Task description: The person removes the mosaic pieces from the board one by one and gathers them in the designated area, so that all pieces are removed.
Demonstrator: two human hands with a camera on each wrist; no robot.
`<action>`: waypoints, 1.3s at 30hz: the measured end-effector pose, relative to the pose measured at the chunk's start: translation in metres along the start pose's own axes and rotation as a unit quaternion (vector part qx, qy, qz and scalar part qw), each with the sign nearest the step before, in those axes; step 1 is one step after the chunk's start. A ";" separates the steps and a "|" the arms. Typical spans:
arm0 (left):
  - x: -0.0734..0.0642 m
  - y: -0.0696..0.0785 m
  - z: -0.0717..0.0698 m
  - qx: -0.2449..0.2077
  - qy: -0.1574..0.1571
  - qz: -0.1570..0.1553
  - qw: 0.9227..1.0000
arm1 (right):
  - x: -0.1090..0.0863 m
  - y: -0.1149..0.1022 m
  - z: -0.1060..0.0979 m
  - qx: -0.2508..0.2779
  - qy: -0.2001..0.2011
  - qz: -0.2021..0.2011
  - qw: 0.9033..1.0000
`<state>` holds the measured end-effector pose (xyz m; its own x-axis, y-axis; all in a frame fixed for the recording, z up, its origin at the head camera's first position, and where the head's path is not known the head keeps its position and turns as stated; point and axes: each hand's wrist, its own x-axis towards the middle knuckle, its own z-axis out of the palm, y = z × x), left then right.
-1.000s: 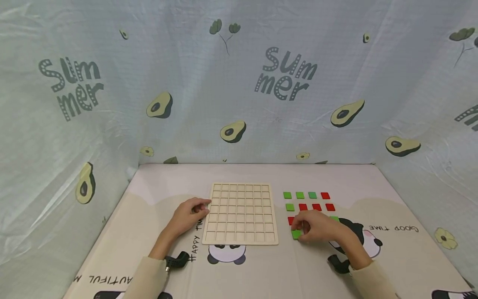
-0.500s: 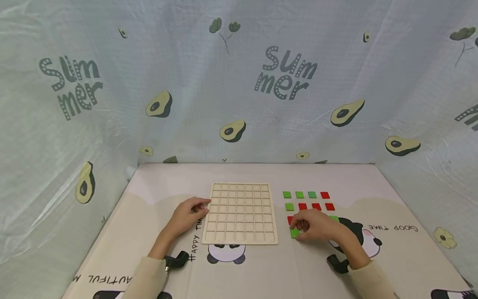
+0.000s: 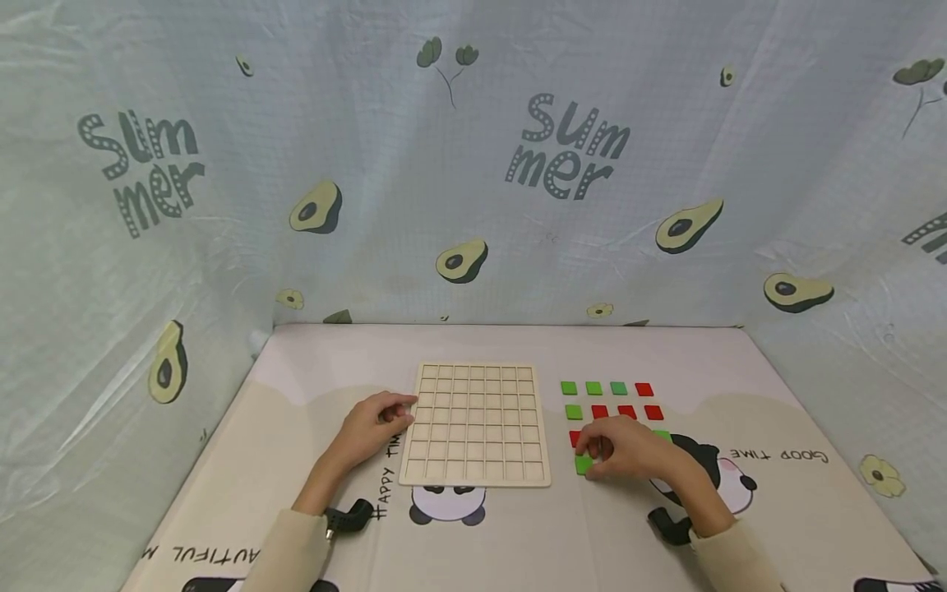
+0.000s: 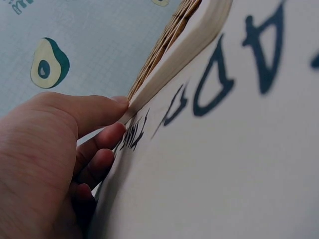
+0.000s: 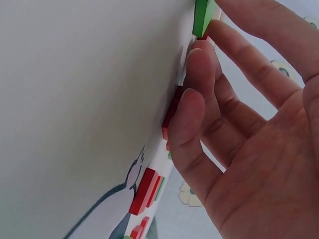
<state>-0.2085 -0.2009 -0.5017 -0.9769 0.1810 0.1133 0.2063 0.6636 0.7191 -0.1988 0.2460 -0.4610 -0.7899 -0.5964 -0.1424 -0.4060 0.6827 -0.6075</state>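
Observation:
A pale wooden grid board lies flat on the cloth in the head view. My left hand is at its left edge; in the left wrist view a fingertip of that hand touches the board's rim, the other fingers bent below. To the right of the board, my right hand has its thumb and forefinger about a green square tile, pinching it at table level. This green tile shows at the fingertips in the right wrist view. The hand partly covers the tile rows behind it.
Rows of green tiles and red tiles lie right of the board. One green tile sits beside the right wrist. Printed cloth covers the table; a patterned curtain stands at the back and sides.
The green tile and the right fingertips have shifted very slightly left. The left hand and the board stay as they were.

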 end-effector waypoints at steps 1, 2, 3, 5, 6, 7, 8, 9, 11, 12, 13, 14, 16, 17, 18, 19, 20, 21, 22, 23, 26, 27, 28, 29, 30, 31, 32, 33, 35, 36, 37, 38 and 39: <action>0.000 0.000 0.000 0.000 0.000 0.000 1.000 | 0.000 0.000 0.000 0.001 0.001 0.003 1.000; -0.001 0.000 0.000 0.000 0.001 -0.002 1.000 | -0.001 0.000 0.000 0.002 0.002 0.006 1.000; -0.001 0.000 0.001 -0.002 0.001 -0.003 1.000 | -0.001 -0.001 -0.001 0.001 0.004 0.008 1.000; -0.001 -0.001 0.000 -0.002 0.000 -0.006 1.000 | -0.002 -0.001 -0.001 0.000 0.006 0.013 1.000; -0.002 -0.001 0.000 -0.002 -0.001 -0.007 1.000 | -0.002 -0.001 -0.001 -0.001 0.008 0.014 1.000; -0.002 -0.001 0.000 -0.003 -0.001 -0.008 1.000 | -0.002 -0.001 -0.001 -0.003 0.009 0.015 1.000; -0.002 -0.001 0.000 -0.003 -0.002 -0.010 1.000 | -0.002 -0.001 -0.001 -0.005 0.011 0.016 1.000; -0.002 -0.001 0.000 -0.003 -0.002 -0.010 1.000 | -0.002 -0.001 -0.001 -0.007 0.012 0.017 1.000; -0.002 -0.001 0.000 -0.004 -0.004 -0.013 1.000 | -0.003 -0.001 -0.002 -0.011 0.015 0.017 1.000; -0.002 -0.001 0.000 -0.004 -0.005 -0.013 1.000 | -0.003 -0.001 -0.003 -0.012 0.016 0.017 1.000; -0.002 0.000 0.000 -0.007 -0.005 -0.013 1.000 | -0.003 -0.001 -0.003 -0.012 0.017 0.016 1.000; -0.003 0.000 -0.001 -0.009 -0.006 -0.014 1.000 | -0.003 -0.002 -0.003 -0.010 0.018 0.016 1.000; -0.003 0.001 -0.001 -0.012 -0.008 -0.015 1.000 | -0.003 -0.002 -0.004 -0.004 0.018 0.012 1.000; -0.004 0.001 -0.001 -0.013 -0.009 -0.014 1.000 | -0.003 -0.001 -0.004 -0.001 0.018 0.011 1.000; -0.004 0.001 -0.001 -0.013 -0.009 -0.014 1.000 | -0.003 -0.001 -0.004 0.003 0.018 0.010 1.000; -0.004 0.001 -0.001 -0.014 -0.010 -0.013 1.000 | -0.003 0.000 -0.004 0.006 0.017 0.009 1.000; -0.005 0.001 -0.002 -0.012 -0.010 -0.012 1.000 | -0.003 0.000 -0.004 0.009 0.017 0.009 1.000; -0.005 0.000 -0.002 -0.012 -0.010 -0.011 1.000 | -0.003 0.001 -0.004 0.009 0.018 0.009 1.000; -0.005 0.000 -0.002 -0.012 -0.010 -0.011 1.000 | -0.003 0.002 -0.004 0.010 0.020 0.009 1.000; -0.005 0.000 -0.002 -0.011 -0.010 -0.010 1.000 | -0.003 0.003 -0.004 0.011 0.022 0.010 1.000; -0.005 -0.001 -0.003 -0.010 -0.009 -0.013 1.000 | -0.003 0.005 -0.003 0.013 0.026 0.007 1.000; -0.005 -0.001 -0.003 -0.010 -0.009 -0.013 1.000 | -0.003 0.005 -0.004 0.013 0.027 0.007 1.000; -0.006 0.000 -0.003 -0.011 -0.010 -0.013 1.000 | -0.003 0.006 -0.004 0.012 0.028 0.007 1.000; -0.006 0.000 -0.002 -0.011 -0.009 -0.014 1.000 | -0.003 0.006 -0.004 0.012 0.028 0.009 0.999; -0.007 0.000 -0.003 -0.011 -0.009 -0.016 1.000 | -0.003 0.006 -0.005 0.011 0.029 0.011 0.999; -0.007 0.000 -0.003 -0.012 -0.009 -0.016 1.000 | -0.003 0.006 -0.005 0.009 0.031 0.014 0.999; -0.007 0.000 -0.003 -0.012 -0.009 -0.016 1.000 | -0.004 0.006 -0.006 0.008 0.032 0.018 0.999; -0.007 0.001 -0.003 -0.011 -0.009 -0.015 1.000 | -0.004 0.006 -0.007 0.007 0.033 0.022 0.999; -0.007 0.002 -0.003 -0.010 -0.010 -0.018 1.000 | -0.005 0.006 -0.009 0.006 0.037 0.027 0.999; -0.006 0.003 -0.004 -0.008 -0.011 -0.019 1.000 | -0.005 0.005 -0.010 0.005 0.039 0.028 0.999; -0.005 0.004 -0.004 -0.007 -0.013 -0.020 1.000 | -0.006 0.005 -0.011 0.003 0.040 0.027 0.999; -0.004 0.005 -0.005 -0.004 -0.015 -0.022 1.000 | -0.006 0.005 -0.012 0.003 0.042 0.026 0.999; -0.003 0.006 -0.005 -0.002 -0.017 -0.025 1.000 | -0.007 0.005 -0.012 0.002 0.043 0.025 0.999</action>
<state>-0.2042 -0.2010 -0.4942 -0.9834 0.1733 0.0541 0.1578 0.6689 0.7264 -0.2009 0.2582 -0.4535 -0.8454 -0.5236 -0.1052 -0.3634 0.7083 -0.6052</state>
